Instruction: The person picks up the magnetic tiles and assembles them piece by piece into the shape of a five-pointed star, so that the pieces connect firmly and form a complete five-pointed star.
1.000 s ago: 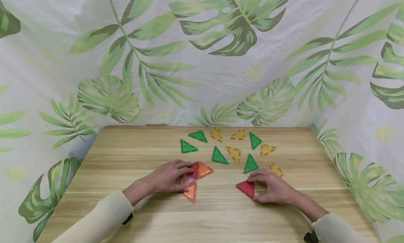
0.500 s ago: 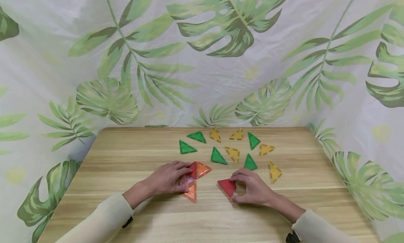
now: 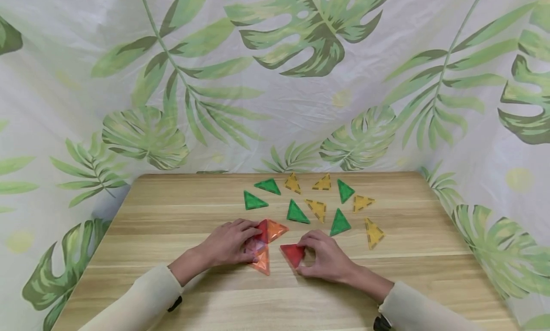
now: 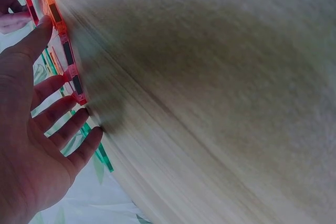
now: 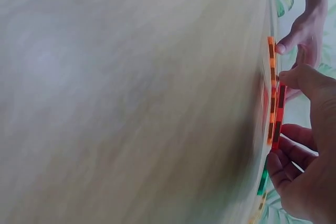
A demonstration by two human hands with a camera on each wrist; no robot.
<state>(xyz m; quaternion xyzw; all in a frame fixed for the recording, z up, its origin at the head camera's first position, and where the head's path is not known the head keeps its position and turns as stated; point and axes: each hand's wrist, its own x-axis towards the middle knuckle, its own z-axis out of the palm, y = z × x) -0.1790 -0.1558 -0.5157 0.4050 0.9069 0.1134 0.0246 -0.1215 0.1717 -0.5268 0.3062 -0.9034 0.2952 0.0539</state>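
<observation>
My left hand rests on a joined cluster of see-through triangular magnetic tiles, its fingers loosely extended in the left wrist view. In that cluster are a red magnetic tile, partly under the fingers, an orange magnetic tile on its right, and another orange magnetic tile nearer me. The part under the hand is mostly hidden. Just right of the cluster, with a small gap, my right hand pinches a loose red triangular magnetic tile between thumb and fingers. From the right wrist view, that red tile shows edge-on.
Beyond the hands, several green triangular tiles and several yellow triangular tiles lie scattered on the wooden table. A leaf-patterned cloth hangs behind the table and along its sides.
My right hand has carried the red tile leftward, close to the cluster, uncovering a yellow tile on the right. My left hand has stayed on the cluster.
</observation>
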